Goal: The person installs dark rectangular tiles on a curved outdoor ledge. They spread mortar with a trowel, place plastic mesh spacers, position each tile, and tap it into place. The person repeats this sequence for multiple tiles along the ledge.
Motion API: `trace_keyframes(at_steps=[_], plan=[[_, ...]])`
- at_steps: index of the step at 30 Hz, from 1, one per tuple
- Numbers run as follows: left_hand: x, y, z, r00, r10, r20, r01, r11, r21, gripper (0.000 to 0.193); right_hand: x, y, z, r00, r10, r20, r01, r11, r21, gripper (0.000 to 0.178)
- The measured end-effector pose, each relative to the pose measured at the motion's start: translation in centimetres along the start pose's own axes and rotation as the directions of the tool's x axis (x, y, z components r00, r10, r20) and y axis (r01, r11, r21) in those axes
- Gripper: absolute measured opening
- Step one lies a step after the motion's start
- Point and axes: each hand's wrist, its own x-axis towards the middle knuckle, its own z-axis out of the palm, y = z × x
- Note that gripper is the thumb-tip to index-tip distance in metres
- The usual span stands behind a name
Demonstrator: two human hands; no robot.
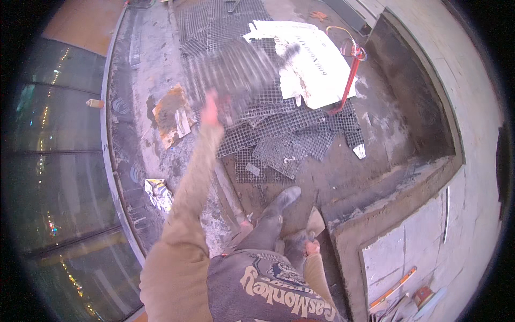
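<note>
My left hand (pixel 211 111) reaches far forward and grips the near left edge of a black ribbed plastic panel (pixel 236 72), smeared by motion. The panel is lifted and tilted above more black plastic grid mats (pixel 268 127) that lie overlapping on the floor. A flattened white cardboard sheet (pixel 311 61) lies by its right side. Low near my right leg, my right hand (pixel 311 247) is closed around the handle of a trowel (pixel 315 221), whose pointed blade faces forward. Smaller cut pieces of grid mat (pixel 281 155) rest on the nearer mats.
A red long-bodied tool (pixel 351 78) lies against the cardboard. A torn brown scrap (pixel 174 115) and a crumpled wrapper (pixel 159 194) are on the left. Dark windows (pixel 64 155) line that side. A raised mortar edge (pixel 397 188) runs on the right, with a spirit level (pixel 394 287) beyond.
</note>
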Motion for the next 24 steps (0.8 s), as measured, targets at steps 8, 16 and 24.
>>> trace_keyframes(at_steps=[8,16,24], plan=[[24.1,10.5,-3.6,0.883,0.263,0.389,-0.469,0.512,0.719,0.054,7.5,-7.6,-1.8,0.989,-0.145,-0.001,0.144,0.987,0.076,0.022],[7.0,-21.2,-5.8,0.905,-0.388,0.173,-0.023,0.36,0.932,0.05,13.7,6.0,-7.6,0.969,-0.146,-0.199,0.134,0.988,-0.073,0.065],[-8.6,-45.6,-10.8,0.587,-0.761,-0.276,-0.075,-0.391,0.917,0.04,18.0,31.2,-8.8,0.922,0.352,-0.161,-0.291,0.904,0.312,0.059]])
